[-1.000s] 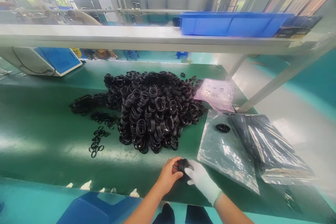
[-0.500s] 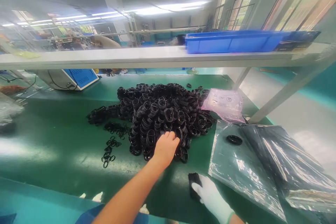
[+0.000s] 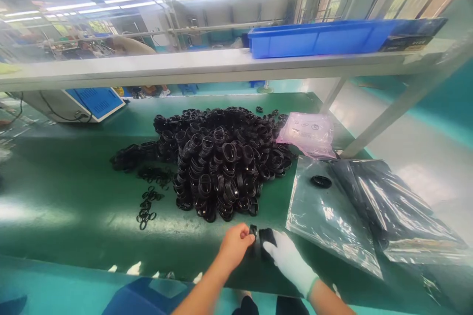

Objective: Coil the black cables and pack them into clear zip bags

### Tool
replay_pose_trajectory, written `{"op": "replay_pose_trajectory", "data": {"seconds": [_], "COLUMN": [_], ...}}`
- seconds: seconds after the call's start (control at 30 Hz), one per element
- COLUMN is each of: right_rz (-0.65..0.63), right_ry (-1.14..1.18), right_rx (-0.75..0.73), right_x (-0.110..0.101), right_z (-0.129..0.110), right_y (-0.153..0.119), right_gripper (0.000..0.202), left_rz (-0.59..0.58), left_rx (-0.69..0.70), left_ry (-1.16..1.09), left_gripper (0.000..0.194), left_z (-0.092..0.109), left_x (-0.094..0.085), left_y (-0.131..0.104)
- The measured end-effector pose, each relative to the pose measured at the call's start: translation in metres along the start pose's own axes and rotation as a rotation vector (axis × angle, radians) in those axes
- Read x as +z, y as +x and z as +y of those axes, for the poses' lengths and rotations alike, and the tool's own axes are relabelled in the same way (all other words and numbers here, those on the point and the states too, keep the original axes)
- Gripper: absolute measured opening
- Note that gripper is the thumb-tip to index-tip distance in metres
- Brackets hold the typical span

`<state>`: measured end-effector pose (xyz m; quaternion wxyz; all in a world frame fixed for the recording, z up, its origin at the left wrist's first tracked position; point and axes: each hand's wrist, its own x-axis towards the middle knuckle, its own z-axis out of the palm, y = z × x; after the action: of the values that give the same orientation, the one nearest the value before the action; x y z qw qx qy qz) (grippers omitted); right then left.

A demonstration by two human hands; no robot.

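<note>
The left hand [image 3: 236,244], bare, pinches a short stack of black oval rings [image 3: 253,231] between thumb and fingers, nearly closed. The right hand [image 3: 290,259], in a white glove, wraps around a thicker stack of black oval rings [image 3: 266,243], thumb on the near side. The 2 stacks are just above or on the green tabletop [image 3: 92,226], at its near edge; contact with it is unclear. A narrow gap separates them. Both lie on edge: the ring edges run near to far, the flat faces point left and right, and each stacking axis runs roughly left to right.

Beyond the hands is a large heap of black ring stacks [image 3: 218,167], pointing many ways. Small loose black rings [image 3: 146,209] lie left of it. To the right, 1 black oval piece [image 3: 320,181] lies on a clear plastic bag [image 3: 328,216], its long axis left to right. Beside that bag is a filled plastic bag [image 3: 397,206]; a pink bag [image 3: 308,133] lies farther back. A blue bin [image 3: 318,40] sits on the white shelf [image 3: 148,70].
</note>
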<state>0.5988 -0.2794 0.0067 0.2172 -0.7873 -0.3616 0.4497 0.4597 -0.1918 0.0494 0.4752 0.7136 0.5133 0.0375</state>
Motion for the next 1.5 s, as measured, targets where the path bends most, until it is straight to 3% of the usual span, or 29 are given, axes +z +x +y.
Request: {"op": "replay_pose_trajectory", "data": {"seconds": [0.1,0.17,0.53,0.73,0.93,1.17,1.4,1.5], "right_rz": [-0.004,-0.005,0.029,0.010,0.017,0.030,0.030,0.026], "right_ry": [-0.013,-0.020,-0.038,-0.034,-0.010,-0.021,-0.054,-0.081], "right_rx": [-0.022,-0.032,-0.041,-0.024,-0.002,0.015,0.012,0.006], "right_x": [-0.001,-0.001,-0.001,-0.002,0.001,0.000,-0.002,-0.003], "right_z": [0.001,0.001,-0.003,-0.005,-0.005,-0.007,-0.011,-0.013], "right_y": [0.000,-0.001,-0.004,-0.006,-0.004,-0.006,-0.007,-0.007], "right_gripper": [0.034,0.032,0.030,0.031,0.033,0.036,0.035,0.035], "left_rz": [-0.034,-0.040,0.053,-0.050,-0.059,0.030,0.038,-0.011], "left_rx": [-0.118,-0.152,-0.118,-0.197,-0.255,-0.171,-0.127,-0.012], "left_ry": [-0.158,-0.251,-0.360,-0.339,-0.133,0.244,0.449,0.459], "left_gripper": [0.017,0.016,0.015,0.018,0.025,0.025,0.036,0.065], "left_z": [-0.023,-0.029,-0.035,-0.042,-0.053,-0.035,-0.020,-0.012], "left_x": [0.042,0.055,0.066,0.049,0.025,0.024,-0.004,0.003], "left_y": [0.008,0.012,0.007,0.014,0.017,0.021,0.007,0.002]}}
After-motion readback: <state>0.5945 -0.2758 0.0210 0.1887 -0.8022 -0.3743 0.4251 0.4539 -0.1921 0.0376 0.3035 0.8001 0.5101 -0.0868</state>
